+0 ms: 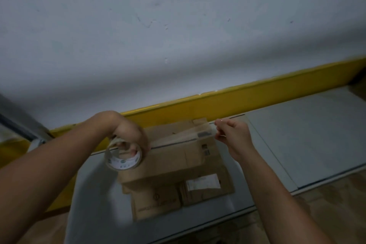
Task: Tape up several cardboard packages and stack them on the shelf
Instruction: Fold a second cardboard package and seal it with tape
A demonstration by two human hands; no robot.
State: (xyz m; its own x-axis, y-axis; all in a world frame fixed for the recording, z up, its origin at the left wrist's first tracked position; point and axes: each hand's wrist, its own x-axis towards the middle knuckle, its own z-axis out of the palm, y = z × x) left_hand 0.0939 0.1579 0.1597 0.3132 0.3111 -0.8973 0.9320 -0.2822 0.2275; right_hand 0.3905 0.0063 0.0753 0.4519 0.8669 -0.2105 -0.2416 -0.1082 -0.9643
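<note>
Left hand [130,134] hooked through tape roll [123,157] at box [176,156] left edge; right hand [233,136] pinching tape [184,134] end past right edge. Box atop another on grey shelf [307,134]. Best kept taut, centred on seam, then pressed down. Labels, roll print unreadable.

No legible text on anything.

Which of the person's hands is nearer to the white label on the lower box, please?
Right, narrowly. The right hand pinches the tape end above the white label, at the top box's right edge. The left hand grips the tape roll up and to the left.
</note>
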